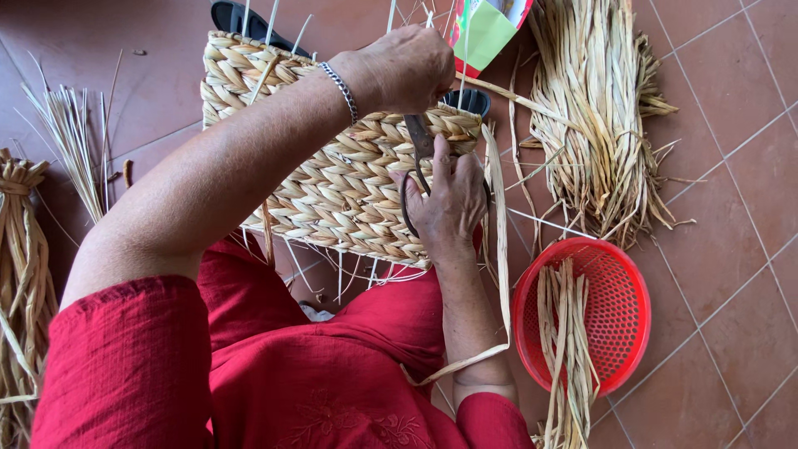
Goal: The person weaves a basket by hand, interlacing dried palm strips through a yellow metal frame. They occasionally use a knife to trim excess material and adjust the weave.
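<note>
Two hands, one woven basket (332, 183)

Left hand (405, 68) grips the basket rim; right hand (449, 204) is closed on one pair of scissors (418, 158); one red bowl (619, 316) lies nearby.

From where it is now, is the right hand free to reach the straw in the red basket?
Probably not at once: the right hand grips scissors against the woven basket. The red basket sits close by on its side with nothing between, so the path looks open once the scissors are put down.

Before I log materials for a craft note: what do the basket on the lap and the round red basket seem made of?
Woven basket: seemingly dried plant fibre, matte tan, in thick braided plaits. Red basket: probably plastic, glossy, with fine moulded mesh.
</note>
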Tool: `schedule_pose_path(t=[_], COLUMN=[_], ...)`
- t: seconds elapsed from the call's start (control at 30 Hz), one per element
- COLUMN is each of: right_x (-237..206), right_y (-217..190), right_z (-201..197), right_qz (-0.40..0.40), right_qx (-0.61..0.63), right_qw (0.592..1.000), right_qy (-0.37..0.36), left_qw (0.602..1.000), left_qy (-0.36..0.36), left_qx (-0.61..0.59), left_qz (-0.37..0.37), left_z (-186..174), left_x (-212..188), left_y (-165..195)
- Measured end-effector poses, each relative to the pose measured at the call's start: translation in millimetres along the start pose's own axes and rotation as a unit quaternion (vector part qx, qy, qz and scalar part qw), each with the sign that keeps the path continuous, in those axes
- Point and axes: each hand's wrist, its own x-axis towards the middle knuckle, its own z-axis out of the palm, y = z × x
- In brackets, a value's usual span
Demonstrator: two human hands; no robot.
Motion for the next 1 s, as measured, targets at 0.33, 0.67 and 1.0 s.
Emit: schedule_pose_path(t=[0.33, 0.67, 1.0], right_x=[-5.4, 5.2, 6.8], right_y=[3.7, 5.4, 11.4], right_z=[-4.9, 10.4, 8.4], right_qz=[0.027, 0.018, -0.003], right_qx=[0.02, 0.022, -0.005], right_qw=[0.999, 0.998, 0.994], right_qy=[-0.027, -0.051, -0.113], left_qw=[1.0, 0.999, 0.998], left_qy=[-0.011, -0.027, -0.053], left_qx=[0.0, -0.006, 0.045], left_qz=[-0.029, -0.018, -0.001], left_z=[-6.3, 10.0, 14.1], left_x=[-8.4, 5.7, 4.9], left_y=[5.0, 7.1, 10.8])
